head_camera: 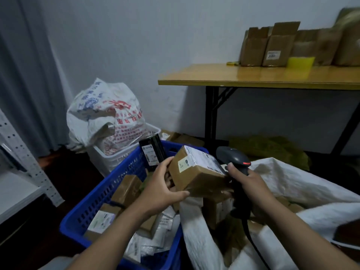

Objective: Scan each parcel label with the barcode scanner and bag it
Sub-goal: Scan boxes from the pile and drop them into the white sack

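the left hand grips a brown parcel marked 9, label up, over the blue crate edge, while just right of it the right hand clamps the barcode scanner above the open white bag.

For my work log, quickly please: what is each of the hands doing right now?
Left hand: closed, holding the cardboard parcel.
Right hand: closed, gripping the barcode scanner.
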